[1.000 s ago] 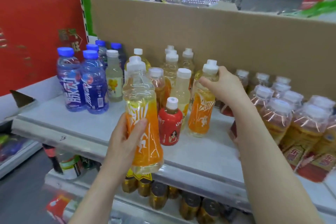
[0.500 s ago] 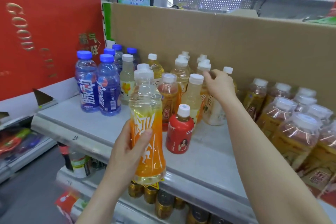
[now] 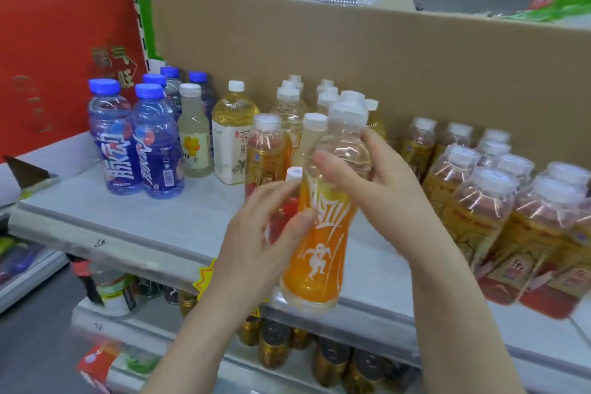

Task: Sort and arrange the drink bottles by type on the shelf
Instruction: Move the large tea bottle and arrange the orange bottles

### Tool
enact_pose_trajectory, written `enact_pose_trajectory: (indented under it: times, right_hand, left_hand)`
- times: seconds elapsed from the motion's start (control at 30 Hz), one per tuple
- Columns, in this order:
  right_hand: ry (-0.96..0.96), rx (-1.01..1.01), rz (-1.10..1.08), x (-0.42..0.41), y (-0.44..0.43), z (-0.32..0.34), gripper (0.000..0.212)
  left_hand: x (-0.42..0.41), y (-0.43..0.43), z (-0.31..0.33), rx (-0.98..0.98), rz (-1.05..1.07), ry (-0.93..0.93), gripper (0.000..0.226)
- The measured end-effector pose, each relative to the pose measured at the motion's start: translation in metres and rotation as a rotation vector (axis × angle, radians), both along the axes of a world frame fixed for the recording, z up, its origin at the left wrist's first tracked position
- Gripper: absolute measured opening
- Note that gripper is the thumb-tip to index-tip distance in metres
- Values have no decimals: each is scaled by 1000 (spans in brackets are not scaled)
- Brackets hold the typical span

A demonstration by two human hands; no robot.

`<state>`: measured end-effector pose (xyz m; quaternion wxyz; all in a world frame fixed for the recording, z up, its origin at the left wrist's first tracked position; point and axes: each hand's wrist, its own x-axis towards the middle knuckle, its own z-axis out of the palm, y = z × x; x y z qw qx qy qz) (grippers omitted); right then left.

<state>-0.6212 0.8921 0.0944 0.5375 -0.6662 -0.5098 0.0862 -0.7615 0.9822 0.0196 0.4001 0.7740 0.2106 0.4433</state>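
Note:
An orange sports-drink bottle [image 3: 319, 243] with a white cap hangs tilted over the front of the grey shelf [image 3: 128, 221]. My right hand [image 3: 374, 182] grips its clear upper part, fingers wrapped round it. My left hand [image 3: 256, 243] is beside its waist with fingers spread and only the thumb touching it. A small red bottle [image 3: 283, 217] stands behind my left hand, partly hidden. Blue bottles [image 3: 137, 150] stand at the left, then a pale bottle with a yellow flower label [image 3: 193, 137] and a white-labelled tea bottle [image 3: 232, 137]. Further orange bottles [image 3: 289, 105] stand at the back.
Shrink-wrapped amber tea bottles [image 3: 479, 201] fill the shelf's right side. A cardboard wall [image 3: 351, 57] backs the shelf and a red panel [image 3: 57, 25] closes its left. Gold cans [image 3: 275, 342] stand on the lower shelf.
My right hand left the bottles at the back and came to grip the top of the orange bottle. My left hand loosened its hold and its fingers spread. The bottle moved right.

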Motion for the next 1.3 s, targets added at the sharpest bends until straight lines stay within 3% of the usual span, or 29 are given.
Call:
enact_pose_trajectory:
  times: [0.1,0.23,0.4,0.63,0.7,0.83,1.0,1.13,1.3]
  right_hand:
    - [-70,0,-187,20,-14,-1,50]
    - [-131,-15,-327,39,-2,-15,65]
    - [-167,18,-326,52,23,-32,68]
    - [-118,28,-359,80,51,-35,62]
    - [-90,10,-358,83,53,-35,62]
    - [-133,-26,-365,82,49,-36,62]
    - [-150,-40,-358,84,32,-35,55]
    - [-185,-50,-343,87,17,-37,51]
    - [-50,-12,-249,86,14,-38,56]
  left_hand:
    - [13,25,1,159,244,34,58]
    - [40,43,-5,125,243,266,78]
    - [47,50,-19,127,256,238,66]
    - [16,75,-12,80,349,262,68]
    - [20,67,-7,158,392,228,74]
    - [56,50,22,381,344,53,58]
    - [121,62,43,-22,159,207,77]
    - [131,66,30,-10,233,239,52]
    - [94,41,27,23,59,215,38]
